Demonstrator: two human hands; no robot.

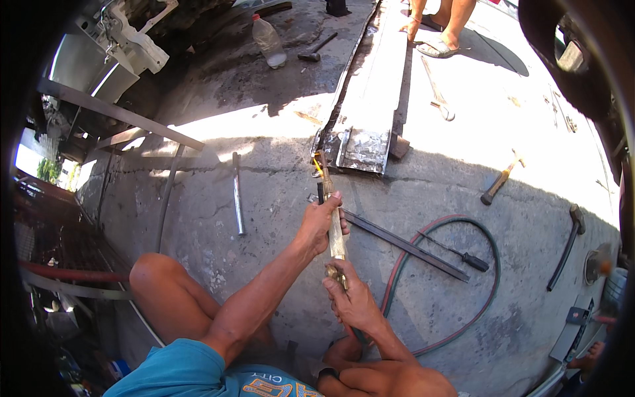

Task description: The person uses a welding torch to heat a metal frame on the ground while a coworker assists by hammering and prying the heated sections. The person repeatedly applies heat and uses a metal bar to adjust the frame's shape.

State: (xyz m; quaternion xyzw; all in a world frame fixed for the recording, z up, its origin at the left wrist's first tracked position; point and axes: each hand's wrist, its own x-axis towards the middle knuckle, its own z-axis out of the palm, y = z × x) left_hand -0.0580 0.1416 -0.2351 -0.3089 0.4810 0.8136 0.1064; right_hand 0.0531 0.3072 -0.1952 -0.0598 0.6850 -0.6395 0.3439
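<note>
A brass gas torch (337,241) is held in both my hands and points away from me. My left hand (317,221) is wrapped round the upper part of its handle. Lower down, by the valve knobs, my right hand (350,298) grips the rear end where the hoses join. An orange-yellow flame (317,165) shows beside the torch tip, at the near left corner of a long metal panel (376,99). Red and green twin hoses (495,255) loop over the concrete to my right. Under the torch, a dark metal bar (410,246) lies slanting away to the right.
A bare-legged person in a slipper (436,48) touches the panel's far part with a hand (411,28). Around lie a screwdriver (475,262), hammers (499,184), a wrench (438,92), a metal tube (238,198) and a plastic bottle (268,43). Vehicle parts (126,46) stand at left.
</note>
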